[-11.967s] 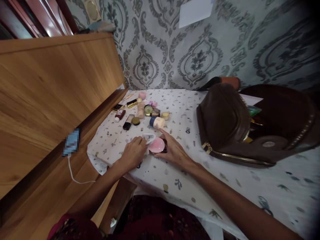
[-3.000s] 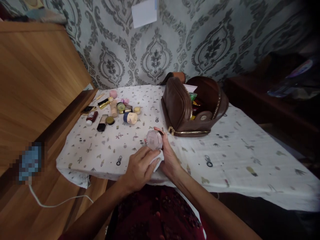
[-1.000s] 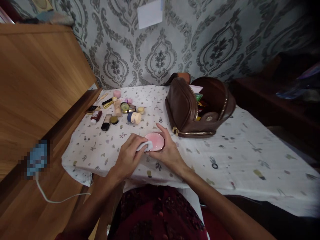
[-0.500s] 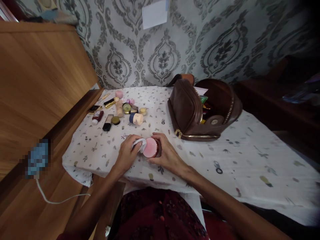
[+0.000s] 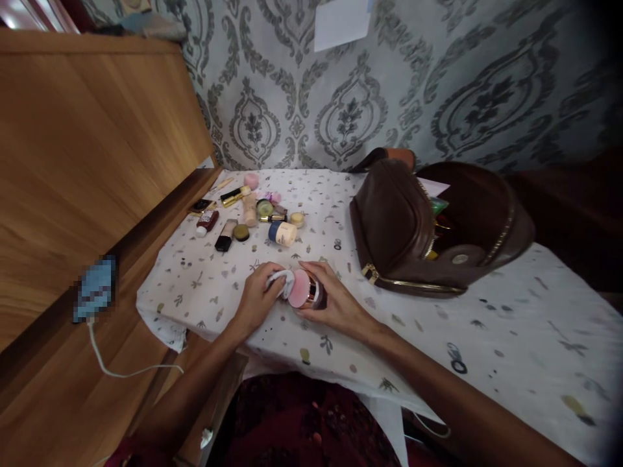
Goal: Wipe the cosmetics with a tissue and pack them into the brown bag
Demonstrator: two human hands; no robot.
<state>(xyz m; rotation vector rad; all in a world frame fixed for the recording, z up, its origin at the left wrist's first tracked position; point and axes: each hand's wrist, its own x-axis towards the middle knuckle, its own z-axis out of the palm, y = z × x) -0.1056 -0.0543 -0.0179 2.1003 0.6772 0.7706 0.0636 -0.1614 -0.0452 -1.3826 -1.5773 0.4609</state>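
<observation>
My right hand (image 5: pixel 335 295) is wrapped round a small jar (image 5: pixel 302 289) with a pink round face and a shiny rose-gold band, tilted so the pink face points left. A crumpled white cloth (image 5: pixel 282 281) is pinched in my left hand (image 5: pixel 257 295), right beside the pink face. Whether the cloth touches the jar is hard to tell. Both hands are just above the near part of the patterned tablecloth (image 5: pixel 219 285). Closest beyond them lies a cream jar with a blue lid (image 5: pixel 282 233), on its side.
Several cosmetics lie at the back left, among them a dark red bottle (image 5: pixel 207 223), a black-capped bottle (image 5: pixel 226 236) and a green-lidded jar (image 5: pixel 265 208). An unzipped brown bag (image 5: pixel 389 220) stands at the right. A wooden cabinet (image 5: pixel 102 123) borders the left side.
The camera view has shifted, moving the scene rightward. The jar has turned in my right hand, so more of its rose-gold side shows. The cloth stays in my left hand.
</observation>
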